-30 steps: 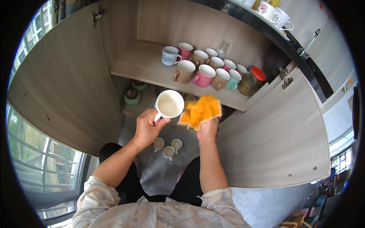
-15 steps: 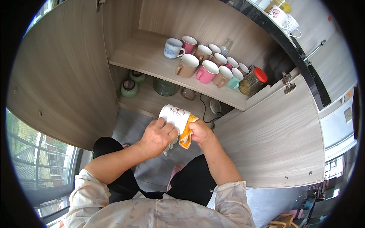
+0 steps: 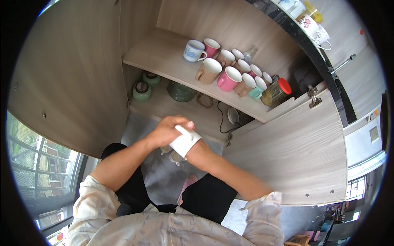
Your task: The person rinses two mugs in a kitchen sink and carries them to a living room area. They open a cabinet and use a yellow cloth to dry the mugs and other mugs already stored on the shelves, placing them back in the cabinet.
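We note the white, cylindrical, apparently ceramic mug (image 3: 183, 144) tilted in mid-air above the grey floor (image 3: 158, 184), between both hands. Left grip (image 3: 169, 129) is curled closed around its base end; right grip (image 3: 198, 155) reaches into its mouth, fingers hidden, closure undeterminable. We judge it light, rigid, smooth enough to slip, breakable; best held by wall and handle (image 3: 184, 131).

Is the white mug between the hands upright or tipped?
Tipped: the left hand holds the white mug slanted, its mouth facing the right hand, whose fingers are hidden.
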